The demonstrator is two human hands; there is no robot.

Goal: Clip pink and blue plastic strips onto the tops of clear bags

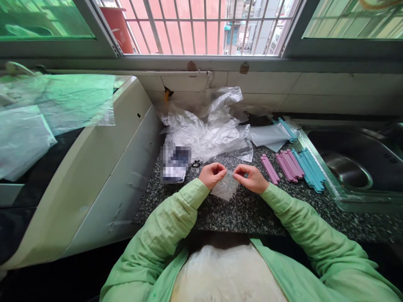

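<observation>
Both hands meet over the speckled granite counter point(239, 214), just in front of the body, and between them hangs a small clear plastic bag point(225, 188) — its top edge is stretched taut from hand to hand while the rest droops toward the counter. The left hand point(212, 175) has its fingers curled in and pinching one end of the bag's mouth; the right hand point(252, 178) pinches the other end the same way, thumb against forefinger. The work in hand looks like handling the mouth of that bag, and doing it well probably means keeping the two pinches level and the edge straight, so the thin film neither wrinkles nor slips; a light grip near the corners should serve better than a fistful. Just to the right lie pink sealing clips point(283, 165) and blue sealing clips point(310, 170) in a row, near the edge of the steel sink point(346, 170) — close enough for the right hand to reach without letting the bag sag. Behind the hands sits a crumpled heap of clear plastic film point(209, 130), and a phone point(174, 164) lies to the left of it, beside a white appliance point(103, 167).
</observation>
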